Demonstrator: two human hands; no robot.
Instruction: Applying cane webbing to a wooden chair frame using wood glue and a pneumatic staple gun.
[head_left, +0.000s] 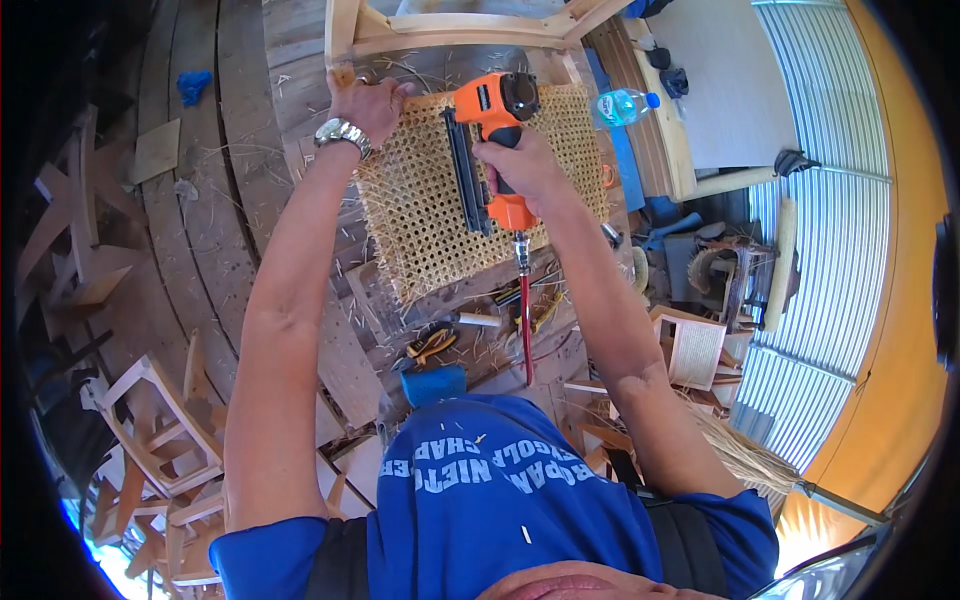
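My right hand is wrapped round the black grip of an orange and black air nail gun. The gun stands over a sheet of woven cane webbing with frayed edges, and a red air hose runs from it toward me. At the far left corner of the webbing, my left hand, wearing a metal watch, closes over the corner of a pale wooden chair frame. Its fingertips are partly hidden. Where the gun's nose meets the work is hard to make out.
Pliers with yellow and black handles, a pale cylinder and a blue block lie near me on the worktable. A water bottle lies to the right. Unfinished chair frames stand at lower left.
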